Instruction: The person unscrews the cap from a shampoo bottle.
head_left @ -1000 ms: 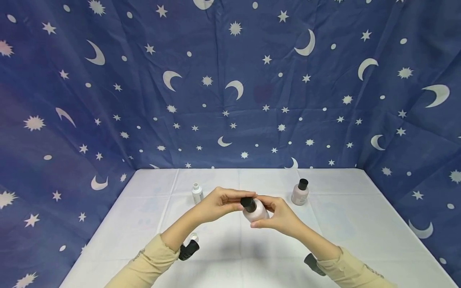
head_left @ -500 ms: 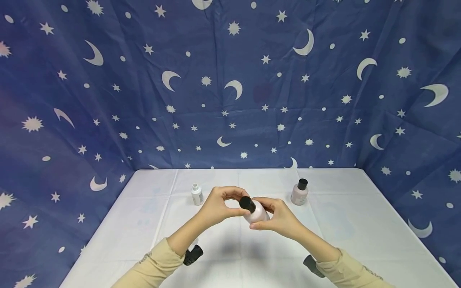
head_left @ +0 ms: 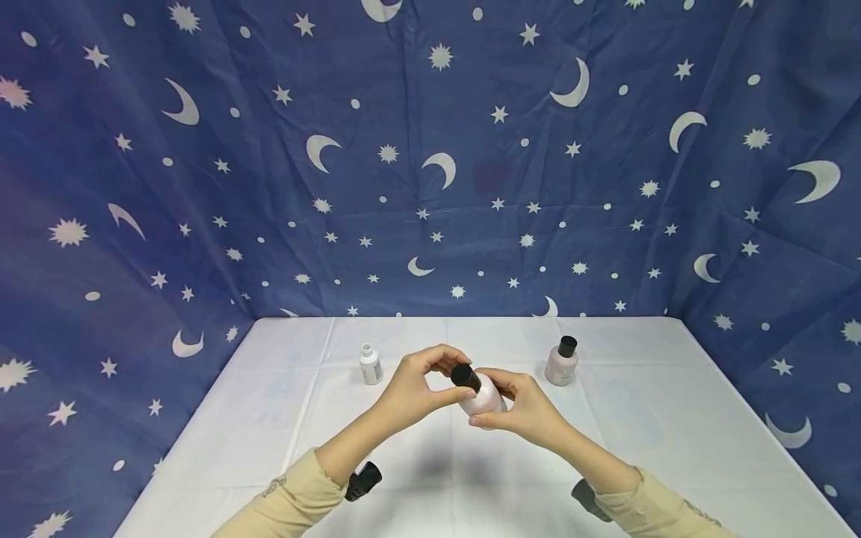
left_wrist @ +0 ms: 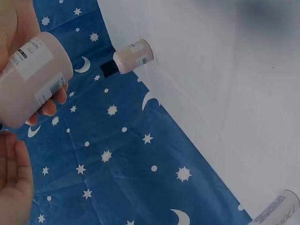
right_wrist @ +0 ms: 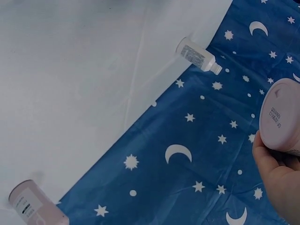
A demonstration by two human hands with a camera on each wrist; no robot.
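My right hand [head_left: 531, 411] holds a pale pink bottle [head_left: 486, 400] tilted above the table, thumb on the near side and fingers behind. The bottle's black cap [head_left: 465, 376] points up and left. My left hand [head_left: 413, 388] curls round that cap with the thumb below and fingers above. In the left wrist view the labelled side of the bottle [left_wrist: 37, 79] shows, the cap cut off by the frame edge. Its printed base [right_wrist: 277, 115] faces the right wrist camera, above the fingers of my right hand [right_wrist: 283, 185].
On the white-covered table [head_left: 511, 478], a small white bottle [head_left: 371, 368] with an uncapped threaded neck stands back left. A second pink bottle [head_left: 560, 368] with a black cap stands back right. A blue star-and-moon cloth [head_left: 444, 246] hangs behind and at both sides.
My left fingers have gone from lying straight over the cap to curling round it, and the left wrist has turned. The small white cap by the left forearm is now hidden. The right hand keeps its hold.
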